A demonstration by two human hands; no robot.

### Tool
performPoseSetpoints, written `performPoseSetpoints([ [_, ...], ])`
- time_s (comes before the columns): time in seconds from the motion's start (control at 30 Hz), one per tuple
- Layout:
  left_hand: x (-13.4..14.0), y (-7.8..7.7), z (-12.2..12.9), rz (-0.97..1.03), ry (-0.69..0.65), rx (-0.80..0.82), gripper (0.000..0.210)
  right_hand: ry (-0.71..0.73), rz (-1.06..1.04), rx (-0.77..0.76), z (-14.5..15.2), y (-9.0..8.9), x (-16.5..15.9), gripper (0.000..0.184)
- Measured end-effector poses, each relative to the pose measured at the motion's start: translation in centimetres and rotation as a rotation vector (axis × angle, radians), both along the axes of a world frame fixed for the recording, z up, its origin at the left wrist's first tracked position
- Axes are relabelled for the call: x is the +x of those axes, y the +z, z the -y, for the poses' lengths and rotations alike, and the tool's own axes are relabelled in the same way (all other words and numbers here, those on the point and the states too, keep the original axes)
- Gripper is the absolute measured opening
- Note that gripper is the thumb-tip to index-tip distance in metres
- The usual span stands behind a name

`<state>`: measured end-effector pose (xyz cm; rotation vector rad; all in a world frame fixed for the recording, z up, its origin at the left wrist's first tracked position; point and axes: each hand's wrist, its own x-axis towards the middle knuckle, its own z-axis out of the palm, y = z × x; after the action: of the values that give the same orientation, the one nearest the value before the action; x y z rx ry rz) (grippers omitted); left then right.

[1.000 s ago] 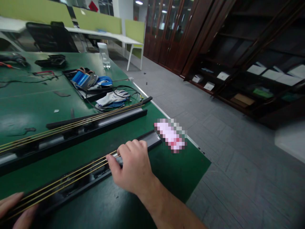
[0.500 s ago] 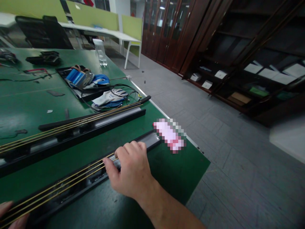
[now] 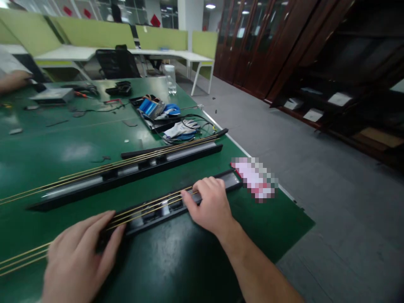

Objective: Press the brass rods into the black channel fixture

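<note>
A long black channel-shaped bar (image 3: 172, 214) lies in front of me on the green table, with a few thin brass-coloured rods (image 3: 147, 209) running along its top. My left hand (image 3: 80, 256) curls over the rods and the near end of the bar, thumb on the near side and fingers across the far side. Further along, my right hand (image 3: 213, 204) grips the rods close to their far end, its thumb and fingers around them. Both hands hide part of the bar. Behind it lies a second black bar (image 3: 139, 173) with similar rods on it.
Work gloves (image 3: 183, 129) and a black tray (image 3: 158, 125) holding a blue part are at the back, near a clear bottle (image 3: 170, 80). A blurred-out pink and white item (image 3: 252, 176) lies by the right table edge. Someone's arm (image 3: 15, 80) rests at the far left.
The view has swung left, so my left hand and more of the table now show. Both hands are still on the rods and the near bar.
</note>
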<state>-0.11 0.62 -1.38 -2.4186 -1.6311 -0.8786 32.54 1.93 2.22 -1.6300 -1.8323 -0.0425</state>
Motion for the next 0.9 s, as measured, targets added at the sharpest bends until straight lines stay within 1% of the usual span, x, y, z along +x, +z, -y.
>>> performPoseSetpoints([
  [0.07, 1.6, 2.0, 0.0, -0.052, 0.039, 0.022, 0.038, 0.007, -0.006, 0.011, -0.1, -0.2, 0.0, 0.030],
  [0.1, 2.2, 2.7, 0.0, -0.068, 0.040, 0.042, 0.036, 0.010, -0.005, 0.021, -0.2, -0.3, 0.1, 0.030],
  [0.17, 2.8, 3.2, 0.2, -0.074, 0.043, 0.055, 0.033, 0.007, 0.000, 0.042, -0.3, -0.5, 0.1, 0.030],
  [0.33, 2.8, 2.8, 0.4, -0.036, 0.042, 0.080, 0.028, -0.014, 0.007, 0.078, -0.5, -0.8, -0.1, 0.032],
  [0.53, 2.9, 2.8, 0.5, 0.013, 0.035, 0.075, 0.028, -0.048, 0.021, 0.141, -0.9, -1.3, -0.2, 0.044],
  [0.7, 2.9, 2.7, 0.6, 0.037, 0.026, 0.084, 0.030, -0.005, -0.011, 0.153, -1.2, -1.5, 0.0, 0.047],
  [0.9, 2.8, 2.5, 0.6, 0.043, 0.019, 0.091, 0.030, 0.013, -0.013, 0.162, -1.2, -1.4, 0.1, 0.050],
])
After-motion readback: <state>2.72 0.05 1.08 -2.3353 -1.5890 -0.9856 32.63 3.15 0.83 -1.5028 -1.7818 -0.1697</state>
